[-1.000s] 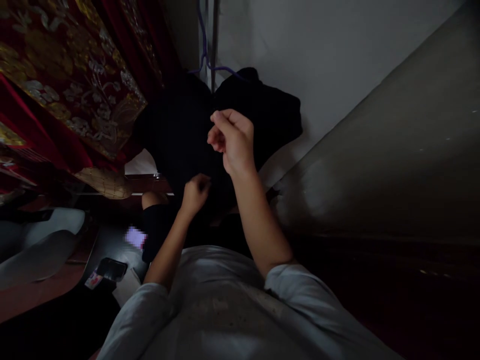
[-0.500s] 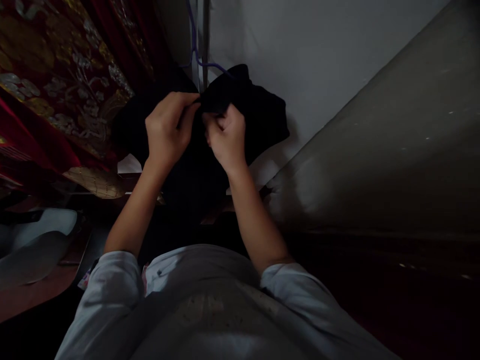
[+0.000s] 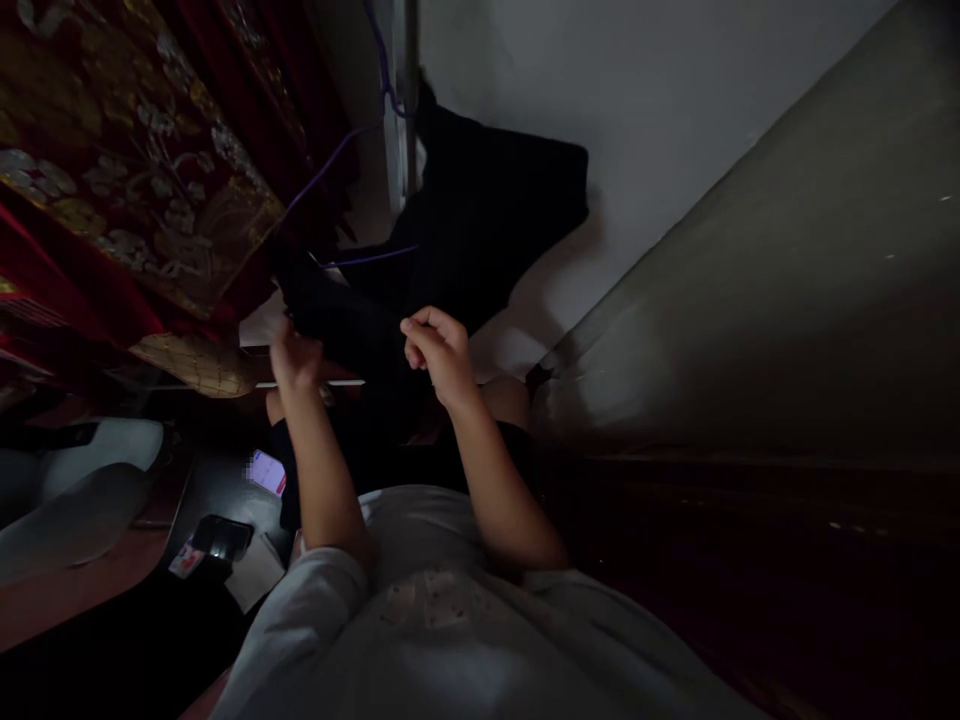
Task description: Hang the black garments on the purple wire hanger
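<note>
A black garment hangs against the wall, its right side spread out toward the wall. A thin purple hanger shows its left arm and part of its lower bar bare, with the garment's left part sagging below. My left hand is at the lower left edge of the garment; its fingers are dark and smeared, so their grip is unclear. In front of the garment's middle, my right hand is closed, thumb against curled fingers. Whatever lies between those fingers is lost against the black cloth.
Red cloth with gold and silver embroidery hangs at left. A metal pole stands behind the hanger. Lower left, a lit phone, a dark phone-like object and a pale flat item lie on a dark surface. A grey slanted panel is at right.
Both hands have moved down from the top of the garment, the left one also outward. The garment's left side has dropped off the hanger, baring its purple arm and bar.
</note>
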Demonstrator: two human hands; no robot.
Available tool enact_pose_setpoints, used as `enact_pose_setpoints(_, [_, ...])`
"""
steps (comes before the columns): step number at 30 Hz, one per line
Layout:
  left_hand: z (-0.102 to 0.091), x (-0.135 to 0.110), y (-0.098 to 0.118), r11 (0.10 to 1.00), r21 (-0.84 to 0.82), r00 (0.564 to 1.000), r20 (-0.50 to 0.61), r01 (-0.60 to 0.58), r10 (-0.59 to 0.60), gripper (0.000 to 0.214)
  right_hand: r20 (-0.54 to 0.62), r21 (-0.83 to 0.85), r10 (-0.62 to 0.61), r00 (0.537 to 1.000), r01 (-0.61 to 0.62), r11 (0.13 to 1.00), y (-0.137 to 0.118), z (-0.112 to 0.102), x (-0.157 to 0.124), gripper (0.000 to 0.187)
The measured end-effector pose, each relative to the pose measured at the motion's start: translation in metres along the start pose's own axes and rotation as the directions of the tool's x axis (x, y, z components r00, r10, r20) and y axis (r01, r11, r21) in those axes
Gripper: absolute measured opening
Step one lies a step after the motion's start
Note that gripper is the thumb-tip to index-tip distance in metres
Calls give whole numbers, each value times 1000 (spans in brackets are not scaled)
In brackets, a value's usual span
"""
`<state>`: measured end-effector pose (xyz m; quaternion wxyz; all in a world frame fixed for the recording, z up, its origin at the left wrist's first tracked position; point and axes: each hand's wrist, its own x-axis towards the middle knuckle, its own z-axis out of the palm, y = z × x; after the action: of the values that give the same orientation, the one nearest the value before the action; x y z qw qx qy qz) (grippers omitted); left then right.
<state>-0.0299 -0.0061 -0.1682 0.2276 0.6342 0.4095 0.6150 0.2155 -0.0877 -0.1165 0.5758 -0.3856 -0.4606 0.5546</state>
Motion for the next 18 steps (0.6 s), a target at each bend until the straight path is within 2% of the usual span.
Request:
enact_pose_setpoints(1, [12,-17,-8,997,-33,997,-11,71,-71,59,-12,26,13,1000,-12,1000,3,-2,-1,35])
enact_pose_setpoints(3, [37,-42,-15,943,-171,946,-106,285,-306,53,-67,107,25,997,-18,994,8,-6,-1,37])
enact_pose_setpoints(5, [55,-53,-10,891,-257,892,-164,374,-421,44,-166,223,47,985,-9,975,15,-12,1,38])
enact_pose_setpoints(8, [69,-52,14,890,-298,894,-187,344,-408,38,-333,306,120,935,-13,952,25,-25,6,34])
enact_pose_setpoints(10, [76,-48,40,902,-316,915,-181,293,-361,36,-382,182,95,919,-26,983,31,-35,8,29])
enact_pose_setpoints(11, [80,-47,54,908,-322,927,-174,267,-334,35,-365,61,37,930,-15,998,32,-39,8,26])
enact_pose_setpoints(12, [84,-46,69,915,-322,938,-162,242,-305,33,-302,-73,-37,953,16,997,33,-42,6,24])
enact_pose_setpoints(14, [95,-47,97,935,-298,962,-133,192,-239,31,-50,-264,-144,988,126,956,32,-43,1,38])
enact_pose_setpoints(16, [106,-48,122,959,-249,983,-94,132,-159,29,218,-278,-157,963,216,936,28,-39,-5,58])
enact_pose_setpoints(18, [112,-43,140,981,-185,996,-56,53,-64,29,338,-220,-144,930,227,949,22,-31,-8,55])
